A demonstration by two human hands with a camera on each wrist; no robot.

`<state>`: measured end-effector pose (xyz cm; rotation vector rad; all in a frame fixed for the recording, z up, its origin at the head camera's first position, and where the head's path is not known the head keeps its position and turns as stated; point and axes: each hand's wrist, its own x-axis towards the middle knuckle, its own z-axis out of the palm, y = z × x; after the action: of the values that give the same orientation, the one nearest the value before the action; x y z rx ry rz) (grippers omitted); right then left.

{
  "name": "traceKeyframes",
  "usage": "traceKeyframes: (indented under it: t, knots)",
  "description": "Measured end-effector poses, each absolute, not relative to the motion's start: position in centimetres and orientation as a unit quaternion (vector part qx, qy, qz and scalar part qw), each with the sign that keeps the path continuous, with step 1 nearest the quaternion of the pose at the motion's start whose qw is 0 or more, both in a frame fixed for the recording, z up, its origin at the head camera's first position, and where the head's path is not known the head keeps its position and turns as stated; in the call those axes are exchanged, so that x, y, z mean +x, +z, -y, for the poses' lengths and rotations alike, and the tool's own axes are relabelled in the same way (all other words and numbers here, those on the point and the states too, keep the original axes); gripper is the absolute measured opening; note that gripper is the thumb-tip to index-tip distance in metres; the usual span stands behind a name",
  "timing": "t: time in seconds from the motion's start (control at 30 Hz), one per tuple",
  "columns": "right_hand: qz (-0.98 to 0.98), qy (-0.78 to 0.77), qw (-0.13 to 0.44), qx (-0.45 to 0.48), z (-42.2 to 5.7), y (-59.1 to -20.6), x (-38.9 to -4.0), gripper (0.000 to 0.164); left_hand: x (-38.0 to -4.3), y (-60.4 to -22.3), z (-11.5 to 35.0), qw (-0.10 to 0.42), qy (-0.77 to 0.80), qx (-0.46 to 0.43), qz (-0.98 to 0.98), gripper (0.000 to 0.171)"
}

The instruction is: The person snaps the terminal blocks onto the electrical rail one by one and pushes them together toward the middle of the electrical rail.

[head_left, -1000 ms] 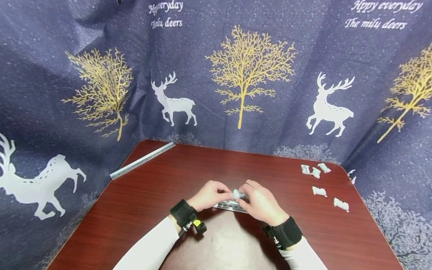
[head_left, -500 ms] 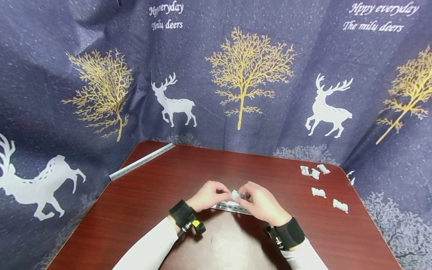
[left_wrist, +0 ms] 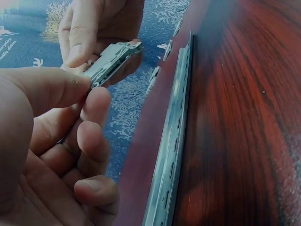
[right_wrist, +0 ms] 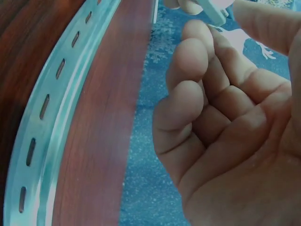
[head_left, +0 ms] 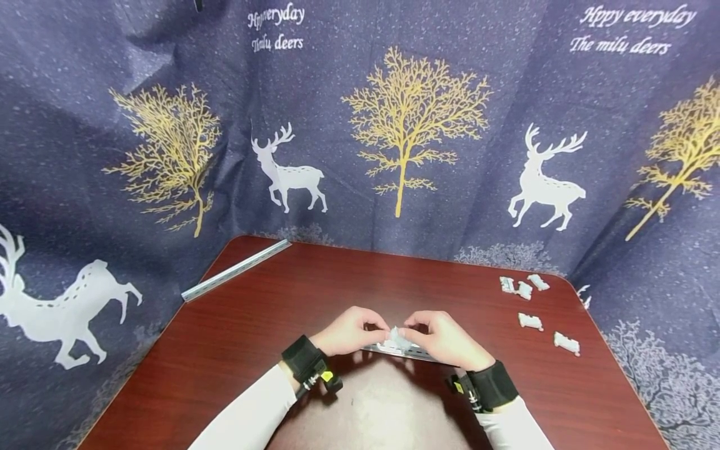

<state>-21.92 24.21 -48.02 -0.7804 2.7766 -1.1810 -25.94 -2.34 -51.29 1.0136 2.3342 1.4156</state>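
Observation:
A small pale grey plastic piece, like a DIN rail terminal block (head_left: pixel 397 341), is held between both hands in the head view. The left hand (head_left: pixel 350 331) pinches its near end with thumb and index finger, as the left wrist view shows on the block (left_wrist: pixel 110 62). The right hand (head_left: pixel 448 339) pinches it from the other side; the right wrist view shows only a corner of the block (right_wrist: pixel 214 12) beside the thumb. Its other fingers are loosely curled. Below the hands lies a slotted metal DIN rail (left_wrist: pixel 173 136), apart from the block in the left wrist view.
A second slotted rail (head_left: pixel 236 270) lies at the table's far left. Several similar pale blocks, among them a front one (head_left: pixel 566 343) and another (head_left: pixel 530 321), lie along the right side. A patterned dark curtain (head_left: pixel 337 125) hangs behind the brown table (head_left: pixel 337 275).
The right hand has shifted slightly right and lower, its thumb and index finger changing their hold. The block between the hands has turned and shows more of its face. The left hand barely moved.

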Motion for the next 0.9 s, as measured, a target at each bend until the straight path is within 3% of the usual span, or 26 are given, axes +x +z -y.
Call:
traceKeyframes:
  t: [0.9]
  knots:
    - [-0.874, -0.414, 0.102, -0.235, -23.79, -49.00, -21.80, 0.015, -25.57, -51.22, 2.07, 0.132, 0.489, 0.335, -0.795, 0.011]
